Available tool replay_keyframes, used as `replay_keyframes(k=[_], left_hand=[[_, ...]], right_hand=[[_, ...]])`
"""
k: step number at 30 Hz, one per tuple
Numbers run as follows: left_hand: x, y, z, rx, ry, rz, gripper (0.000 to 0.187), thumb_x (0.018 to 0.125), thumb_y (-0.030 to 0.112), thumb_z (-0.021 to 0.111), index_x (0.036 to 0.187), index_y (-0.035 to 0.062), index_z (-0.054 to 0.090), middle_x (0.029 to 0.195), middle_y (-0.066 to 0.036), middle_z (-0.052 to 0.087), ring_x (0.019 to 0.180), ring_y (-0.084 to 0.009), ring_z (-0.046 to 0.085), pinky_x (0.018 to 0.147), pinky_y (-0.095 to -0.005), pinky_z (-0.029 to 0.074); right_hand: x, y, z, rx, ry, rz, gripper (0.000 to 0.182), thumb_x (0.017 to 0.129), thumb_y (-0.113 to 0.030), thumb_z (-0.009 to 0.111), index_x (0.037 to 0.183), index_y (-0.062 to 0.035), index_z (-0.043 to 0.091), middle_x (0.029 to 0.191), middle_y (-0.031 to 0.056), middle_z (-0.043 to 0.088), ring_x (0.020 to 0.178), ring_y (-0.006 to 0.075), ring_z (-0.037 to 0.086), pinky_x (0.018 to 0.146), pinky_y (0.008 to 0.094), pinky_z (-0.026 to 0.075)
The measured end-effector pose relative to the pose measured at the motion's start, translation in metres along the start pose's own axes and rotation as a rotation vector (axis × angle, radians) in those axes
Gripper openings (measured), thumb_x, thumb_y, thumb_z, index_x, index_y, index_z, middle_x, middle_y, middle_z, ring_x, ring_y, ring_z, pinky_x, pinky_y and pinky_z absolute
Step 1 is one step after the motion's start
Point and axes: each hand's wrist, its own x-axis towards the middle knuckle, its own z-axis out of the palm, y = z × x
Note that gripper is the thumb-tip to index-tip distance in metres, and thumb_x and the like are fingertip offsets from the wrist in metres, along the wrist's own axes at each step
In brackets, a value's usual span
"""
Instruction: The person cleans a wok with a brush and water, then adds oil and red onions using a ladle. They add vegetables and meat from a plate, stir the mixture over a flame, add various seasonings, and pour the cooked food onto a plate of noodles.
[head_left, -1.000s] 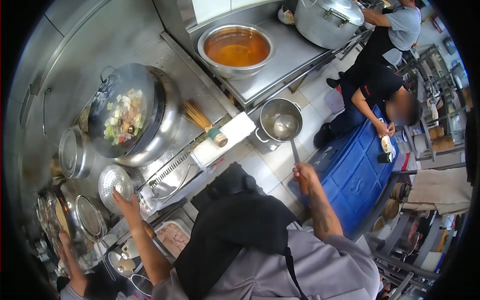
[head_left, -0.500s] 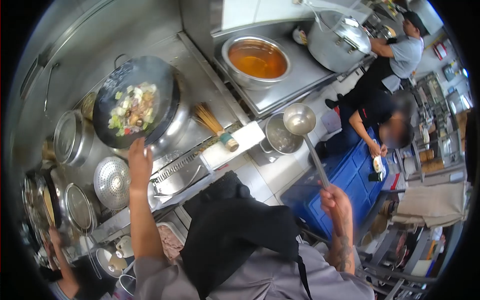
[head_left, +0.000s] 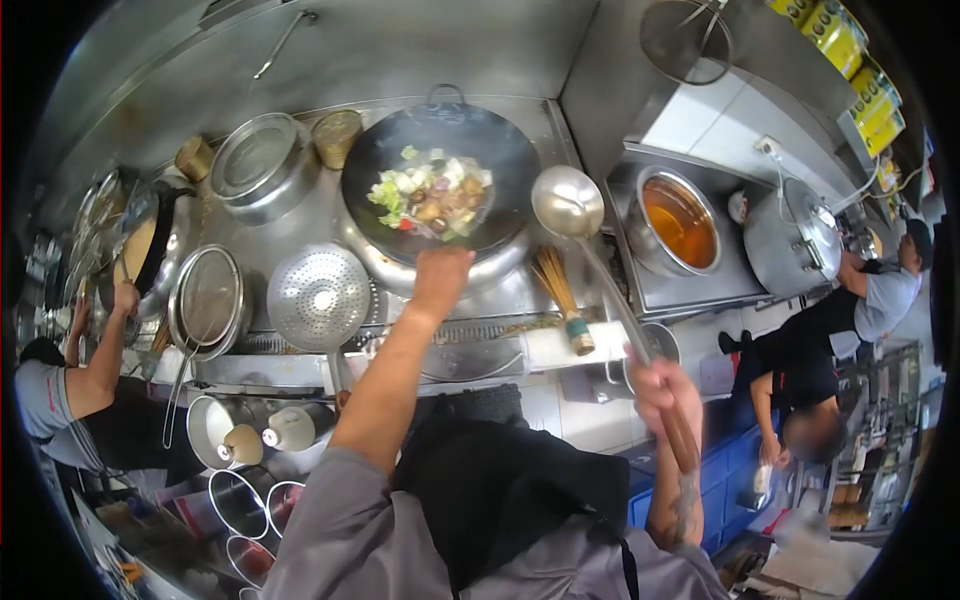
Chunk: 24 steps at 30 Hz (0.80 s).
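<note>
A black wok (head_left: 500, 165) sits on the steel burner ring, filled with chopped vegetables (head_left: 432, 195). My left hand (head_left: 441, 277) reaches to the wok's near rim and grips it there. My right hand (head_left: 664, 392) holds the long handle of a steel ladle (head_left: 567, 203), whose bowl hovers at the wok's right edge, above a bamboo brush (head_left: 560, 297) that lies on the stove ledge.
A perforated skimmer (head_left: 320, 298), a mesh strainer (head_left: 208, 298) and a lidded pot (head_left: 257, 165) lie left of the wok. A basin of orange broth (head_left: 678, 222) and a big lidded stockpot (head_left: 795, 240) stand right. One person works at far left (head_left: 95, 365), two at right (head_left: 812, 375).
My left hand went from the skimmer up to the wok's rim. My right hand lifted the ladle out of the floor pot and swung it over to the wok. The view turned toward the stove.
</note>
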Motion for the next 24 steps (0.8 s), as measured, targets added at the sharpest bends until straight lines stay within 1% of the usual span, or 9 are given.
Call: replay_keyframes(k=[4, 5, 7, 11, 14, 17, 18, 23, 24], left_hand=[[0.002, -0.001, 0.004, 0.036, -0.079, -0.078, 0.027, 0.092, 0.024, 0.054, 0.075, 0.0063, 0.063, 0.076, -0.012, 0.066, 0.078, -0.0305, 0.065, 0.071, -0.045, 0.046], [0.003, 0.0, 0.001, 0.04, -0.064, -0.079, 0.027, 0.092, 0.024, 0.054, 0.075, 0.0063, 0.063, 0.076, -0.012, 0.066, 0.078, -0.0305, 0.065, 0.071, -0.045, 0.046], [0.001, 0.001, -0.004, 0.005, -0.068, -0.055, 0.027, 0.093, 0.025, 0.054, 0.076, 0.006, 0.064, 0.078, -0.013, 0.067, 0.079, -0.0302, 0.065, 0.071, -0.0449, 0.046], [0.002, -0.001, 0.004, 0.009, -0.075, -0.095, 0.028, 0.094, 0.025, 0.053, 0.076, 0.0062, 0.062, 0.078, -0.014, 0.066, 0.079, -0.0337, 0.063, 0.072, -0.0475, 0.043], [-0.001, 0.004, -0.003, -0.008, -0.059, -0.097, 0.028, 0.094, 0.026, 0.053, 0.077, 0.0058, 0.062, 0.079, -0.014, 0.066, 0.079, -0.0341, 0.063, 0.072, -0.0469, 0.042], [0.002, 0.008, -0.004, -0.005, -0.062, -0.122, 0.029, 0.094, 0.026, 0.052, 0.076, 0.0053, 0.063, 0.078, -0.014, 0.066, 0.077, -0.0348, 0.062, 0.071, -0.0469, 0.043], [0.001, 0.009, -0.005, 0.004, -0.054, -0.131, 0.029, 0.094, 0.026, 0.052, 0.076, 0.0053, 0.063, 0.078, -0.014, 0.066, 0.077, -0.0348, 0.062, 0.071, -0.0469, 0.043], [0.002, 0.008, -0.005, -0.024, -0.046, -0.131, 0.029, 0.093, 0.024, 0.054, 0.073, 0.0046, 0.062, 0.073, -0.015, 0.064, 0.073, -0.0356, 0.062, 0.07, -0.047, 0.043], [0.003, 0.008, -0.004, -0.016, -0.042, -0.145, 0.029, 0.093, 0.024, 0.054, 0.073, 0.0046, 0.062, 0.073, -0.015, 0.064, 0.073, -0.0356, 0.062, 0.07, -0.047, 0.043]], right_hand=[[0.087, 0.017, 0.061, -0.52, 0.233, -0.094, 0.021, 0.089, -0.008, 0.05, 0.108, 0.0022, 0.054, 0.068, -0.0012, 0.048, 0.045, 0.0058, 0.042, 0.042, 0.0224, 0.032], [0.109, 0.019, 0.057, -0.529, 0.221, -0.098, 0.021, 0.089, -0.008, 0.05, 0.108, 0.0022, 0.054, 0.068, -0.0012, 0.048, 0.045, 0.0058, 0.042, 0.042, 0.0224, 0.032], [0.153, 0.02, 0.045, -1.065, 0.221, -0.109, 0.018, 0.085, -0.006, 0.051, 0.1, 0.0023, 0.056, 0.065, 0.0002, 0.051, 0.044, 0.0094, 0.047, 0.042, 0.0243, 0.036], [0.205, 0.015, 0.036, -1.385, 0.189, -0.209, 0.018, 0.082, -0.005, 0.052, 0.096, 0.0046, 0.056, 0.064, 0.0071, 0.056, 0.046, 0.0152, 0.056, 0.044, 0.0292, 0.043], [0.239, 0.009, 0.038, -1.792, 0.316, -0.515, 0.022, 0.08, -0.009, 0.056, 0.098, 0.0039, 0.056, 0.064, 0.0173, 0.059, 0.052, 0.0253, 0.062, 0.05, 0.0383, 0.049], [0.308, -0.003, 0.001, -2.034, 0.188, -0.713, 0.023, 0.08, -0.009, 0.057, 0.098, 0.0046, 0.056, 0.07, 0.0218, 0.061, 0.056, 0.0294, 0.064, 0.054, 0.0403, 0.05], [0.321, -0.003, 0.01, -2.009, 0.235, -0.529, 0.025, 0.08, -0.01, 0.058, 0.099, 0.0054, 0.055, 0.074, 0.0229, 0.063, 0.062, 0.0325, 0.065, 0.058, 0.0411, 0.051], [0.346, 0.018, 0.05, -1.978, 0.064, -0.494, 0.031, 0.081, -0.011, 0.057, 0.106, 0.0065, 0.054, 0.074, 0.0242, 0.062, 0.063, 0.033, 0.066, 0.06, 0.0407, 0.052], [0.35, 0.021, 0.048, -1.915, 0.036, -0.364, 0.032, 0.081, -0.011, 0.057, 0.108, 0.0067, 0.054, 0.074, 0.0244, 0.062, 0.063, 0.0331, 0.066, 0.06, 0.0409, 0.052]])
